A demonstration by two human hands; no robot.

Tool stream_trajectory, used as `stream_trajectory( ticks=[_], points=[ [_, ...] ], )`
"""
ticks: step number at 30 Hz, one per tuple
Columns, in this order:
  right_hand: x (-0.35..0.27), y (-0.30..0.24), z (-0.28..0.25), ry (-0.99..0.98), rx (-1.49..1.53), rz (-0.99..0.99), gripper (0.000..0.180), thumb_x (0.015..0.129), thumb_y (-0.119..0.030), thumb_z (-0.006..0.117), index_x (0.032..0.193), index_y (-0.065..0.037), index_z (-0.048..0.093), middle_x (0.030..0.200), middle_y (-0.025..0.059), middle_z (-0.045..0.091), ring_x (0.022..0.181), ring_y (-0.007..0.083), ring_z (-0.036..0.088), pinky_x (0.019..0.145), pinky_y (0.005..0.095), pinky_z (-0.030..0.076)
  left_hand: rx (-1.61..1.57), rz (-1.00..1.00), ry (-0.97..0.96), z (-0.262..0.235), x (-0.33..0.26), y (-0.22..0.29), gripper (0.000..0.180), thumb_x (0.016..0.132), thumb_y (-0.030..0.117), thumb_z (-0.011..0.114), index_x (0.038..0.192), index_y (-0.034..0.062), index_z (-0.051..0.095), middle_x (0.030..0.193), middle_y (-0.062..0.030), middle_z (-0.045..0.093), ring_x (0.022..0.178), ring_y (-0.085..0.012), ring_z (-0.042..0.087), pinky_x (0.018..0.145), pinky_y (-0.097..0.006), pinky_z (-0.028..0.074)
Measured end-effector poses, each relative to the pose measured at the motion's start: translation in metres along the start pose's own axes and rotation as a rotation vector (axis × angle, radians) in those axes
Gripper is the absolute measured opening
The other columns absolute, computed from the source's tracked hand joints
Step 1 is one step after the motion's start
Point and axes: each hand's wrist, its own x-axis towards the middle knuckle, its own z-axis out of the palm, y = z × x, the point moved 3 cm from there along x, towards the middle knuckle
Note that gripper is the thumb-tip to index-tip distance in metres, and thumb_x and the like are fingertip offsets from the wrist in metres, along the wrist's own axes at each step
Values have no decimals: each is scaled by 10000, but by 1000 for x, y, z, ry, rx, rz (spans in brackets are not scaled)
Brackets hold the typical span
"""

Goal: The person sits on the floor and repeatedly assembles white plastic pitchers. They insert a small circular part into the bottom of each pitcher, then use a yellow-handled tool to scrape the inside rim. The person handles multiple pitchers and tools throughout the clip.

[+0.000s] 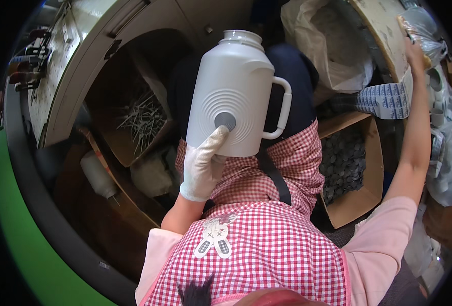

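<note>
The left hand (201,166), in a white glove, grips the base of a white jug (236,94), its fingers (217,138) reaching up to the grey disc in the middle of the ribbed bottom. The jug lies tilted across the person's lap, bottom toward the camera, open neck pointing away, handle (282,109) on the right side and free of the hand. It rests over dark trousers and the edge of a red checked apron (267,239).

The right hand (415,51) is stretched far out to the upper right, touching a clear bag (424,30) at the edge of a pale board (384,30); whether its fingers are closed on it cannot be told.

Room is tight. To the left a cardboard box of thin metal pieces (142,120) sits close to the jug, under the curved rim of a table (68,92). To the right a box of grey discs (346,163) stands just beside the knee, below the outstretched arm. A white plastic sack (333,46) lies beyond the jug's neck.
</note>
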Motion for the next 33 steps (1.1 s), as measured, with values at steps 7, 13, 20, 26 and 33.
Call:
stream_trajectory(
  ticks=[7,13,20,26,33],
  points=[
    [-304,-215,-130,-1015,1543,212,484,1018,-213,500,1440,23,468,837,77,659,600,117,628,537,221,519,-99,0,-59,6,7,0,303,1024,106,637,1300,-13,601,1235,-97,693,1133,-166,690,981,-314,592],
    [-402,-292,-153,-1242,1454,-31,468,1116,-166,437,1580,-107,422,676,9,608,462,51,510,467,197,438,-152,23,-132,-2,13,-3,281,1034,131,627,1289,14,617,1210,-96,705,1099,-164,706,920,-306,618],
    [-410,-307,-156,-1177,1459,-18,463,1118,-173,434,1579,-135,435,709,33,641,457,38,504,463,176,429,-136,54,-209,-6,11,-3,258,1048,154,607,1275,46,663,1204,-64,710,1093,-127,696,864,-263,620],
    [-412,-301,-146,-1174,1443,-29,467,1115,-173,437,1581,-135,434,695,32,633,454,40,508,459,183,431,-134,64,-189,-14,12,-6,267,1049,143,603,1292,41,651,1212,-65,706,1095,-118,693,859,-257,616],
    [-410,-332,-163,-508,669,-589,504,1064,-109,516,1564,-112,455,690,57,643,495,101,564,491,280,474,83,173,-110,-5,13,-5,376,1033,140,625,1381,0,595,1278,-99,678,1184,-176,656,1023,-329,560]
  ],
)
